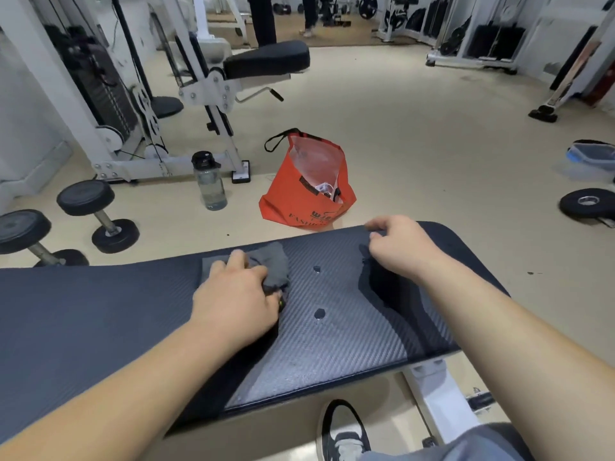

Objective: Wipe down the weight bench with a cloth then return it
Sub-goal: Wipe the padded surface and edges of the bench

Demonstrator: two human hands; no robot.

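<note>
We see the counter (pixel 332 344) padded in dark matt vinyl with a fine woven, carbon-like texture. The cloth (pixel 271 264) looks soft, grey and fuzzy. The bag (pixel 299 201) is matt orange fabric, the bottle (pixel 210 184) clear smooth plastic, and the dumbbells (pixel 100 214) dull black rubber on metal bars.

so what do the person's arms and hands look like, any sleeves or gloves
Both forearms are bare right to the frame edge, with no sleeves in view. The left hand and right hand wear no gloves, and no watch, rings or wristbands are visible.
</note>
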